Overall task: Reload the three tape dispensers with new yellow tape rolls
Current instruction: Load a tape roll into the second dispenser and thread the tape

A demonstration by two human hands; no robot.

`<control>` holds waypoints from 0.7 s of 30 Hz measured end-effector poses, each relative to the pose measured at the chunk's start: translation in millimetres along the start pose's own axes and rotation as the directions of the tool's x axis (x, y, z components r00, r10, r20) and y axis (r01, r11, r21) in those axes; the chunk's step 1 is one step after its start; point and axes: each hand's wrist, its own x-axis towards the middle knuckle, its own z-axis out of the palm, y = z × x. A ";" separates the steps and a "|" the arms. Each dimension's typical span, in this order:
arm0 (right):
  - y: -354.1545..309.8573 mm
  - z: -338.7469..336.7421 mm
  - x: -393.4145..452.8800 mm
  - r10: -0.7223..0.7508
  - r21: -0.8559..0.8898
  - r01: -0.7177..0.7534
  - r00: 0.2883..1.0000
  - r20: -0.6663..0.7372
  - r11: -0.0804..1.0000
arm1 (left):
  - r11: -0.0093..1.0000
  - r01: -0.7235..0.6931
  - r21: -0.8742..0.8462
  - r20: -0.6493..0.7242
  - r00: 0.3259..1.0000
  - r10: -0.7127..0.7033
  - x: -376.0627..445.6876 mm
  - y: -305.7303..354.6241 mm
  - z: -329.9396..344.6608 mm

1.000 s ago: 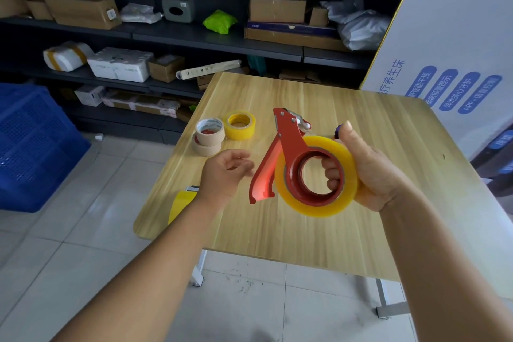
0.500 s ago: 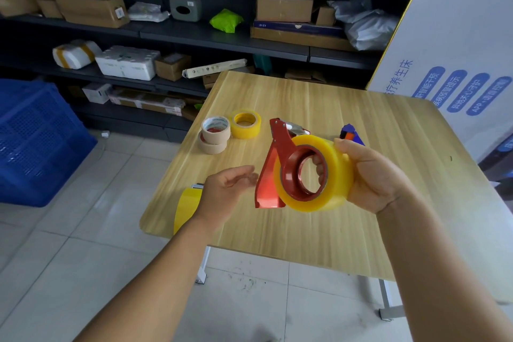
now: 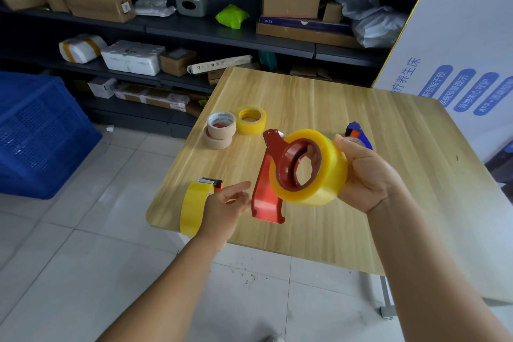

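The red tape dispenser (image 3: 268, 180) is held up in the air above the wooden table (image 3: 319, 108), with a yellow tape roll (image 3: 319, 172) seated round its hub. The roll is gripped by the right hand (image 3: 366, 172): the thumb is laid over the roll's upper edge and the fingers are curled behind it, one fingertip being glimpsed through the hub opening.

The loaded dispenser is judged light but lopsided, most of the weight being carried in the roll; the plastic body is judged stiff, the tape's outer face smooth and a little slick. A hold across the roll's width, as now, is thought secure. The red handle is left free for a second hold; the cutter end at the top is better avoided.

The left hand (image 3: 224, 203) is seen just left of the red handle, palm up, fingers relaxed and only loosely bent; nothing is held and the handle is not quite touched.

Left of the red dispenser, at the table's near edge, a second dispenser (image 3: 213, 183) with its own yellow roll (image 3: 193, 208) is seen. Beyond it, a spare yellow roll (image 3: 251, 119) sits beside two stacked beige rolls (image 3: 220, 130). Behind the right hand, a blue dispenser (image 3: 358, 133) is partly hidden.
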 end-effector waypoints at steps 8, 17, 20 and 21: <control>9.1 14.2 0.4 0.073 0.040 -0.069 0.992 -0.106 0.997 | 0.998 0.029 -0.055 -0.076 0.997 -0.033 -26.8 -2.3 4.2; 42.5 26.2 7.3 0.177 -0.037 -0.176 0.984 0.008 0.984 | 0.963 0.129 -0.235 0.184 0.979 -0.086 -65.1 -25.5 8.6; 55.2 27.8 13.3 0.221 -0.069 -0.221 0.975 -0.006 0.973 | 0.956 0.155 -0.250 0.182 0.977 -0.111 -71.3 -42.4 9.2; 60.0 28.0 15.3 0.232 -0.068 -0.233 0.973 -0.013 0.970 | 0.948 0.170 -0.269 0.154 0.979 -0.132 -72.5 -46.6 9.7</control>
